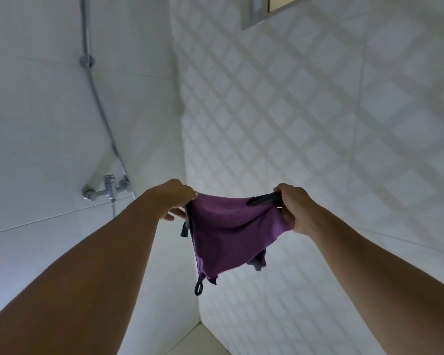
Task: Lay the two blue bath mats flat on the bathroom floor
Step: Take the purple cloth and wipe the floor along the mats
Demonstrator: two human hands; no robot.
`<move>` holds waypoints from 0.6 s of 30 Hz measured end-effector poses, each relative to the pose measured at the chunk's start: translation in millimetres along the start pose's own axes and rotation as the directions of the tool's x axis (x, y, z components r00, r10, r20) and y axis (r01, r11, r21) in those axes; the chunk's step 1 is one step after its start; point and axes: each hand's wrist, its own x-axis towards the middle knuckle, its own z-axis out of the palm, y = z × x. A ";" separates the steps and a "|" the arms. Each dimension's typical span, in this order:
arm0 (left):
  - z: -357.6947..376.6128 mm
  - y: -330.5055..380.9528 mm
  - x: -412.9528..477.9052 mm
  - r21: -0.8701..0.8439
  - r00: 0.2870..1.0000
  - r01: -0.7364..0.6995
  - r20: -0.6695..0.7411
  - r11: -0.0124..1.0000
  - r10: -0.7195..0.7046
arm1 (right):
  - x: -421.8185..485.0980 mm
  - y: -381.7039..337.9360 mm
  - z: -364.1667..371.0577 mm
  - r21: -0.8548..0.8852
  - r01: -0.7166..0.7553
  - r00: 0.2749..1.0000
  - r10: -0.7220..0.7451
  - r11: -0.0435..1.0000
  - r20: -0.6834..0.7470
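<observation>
I hold a small purple cloth (228,234) with dark edging and a dark hanging loop up in the air, in front of the corner of the tiled walls. My left hand (173,198) grips its upper left corner. My right hand (291,206) grips its upper right corner, pinching the dark trim. The cloth hangs slack between both hands, its lower edge bunched. No blue bath mat shows in this view.
A chrome shower mixer tap (107,190) is fixed to the left wall, with a hose (95,93) running up from it. The right wall has diamond-patterned tiles. A strip of floor (198,342) shows at the bottom. A window frame (256,11) sits at the top.
</observation>
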 end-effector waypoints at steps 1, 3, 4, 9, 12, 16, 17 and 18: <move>-10.7 -12.8 -0.5 0.000 1.000 0.017 -0.025 1.000 -0.017 | -2.0 0.3 16.2 0.042 -0.002 1.000 0.001 0.999 0.020; -30.9 -36.5 -4.1 -0.025 0.997 0.042 -0.069 0.999 -0.043 | -4.4 1.4 46.9 0.090 -0.014 0.998 0.008 0.996 0.059; -42.2 -48.3 -7.7 -0.047 0.994 0.047 -0.092 0.998 -0.051 | -7.8 2.5 63.2 0.086 -0.016 0.996 0.008 0.996 0.091; -88.5 -90.3 -19.1 -0.207 0.977 0.034 -0.198 0.978 -0.076 | -17.1 13.4 122.6 -0.141 -0.017 0.966 0.053 0.990 0.252; -116.7 -116.4 -20.4 -0.246 0.957 0.063 -0.260 0.967 -0.129 | -23.3 21.5 155.3 -0.248 -0.003 0.951 0.080 0.969 0.299; -145.6 -149.4 -26.3 -0.191 0.938 0.119 -0.299 0.974 -0.173 | -20.6 28.4 198.4 -0.238 0.036 0.927 0.057 0.971 0.371; -150.9 -157.4 -28.7 -0.158 0.933 0.147 -0.307 0.976 -0.190 | -18.5 28.8 209.2 -0.232 0.044 0.923 0.049 0.972 0.382; -155.9 -164.5 -31.6 -0.122 0.925 0.180 -0.317 0.976 -0.210 | -18.5 27.4 219.1 -0.223 0.059 0.918 0.035 0.973 0.395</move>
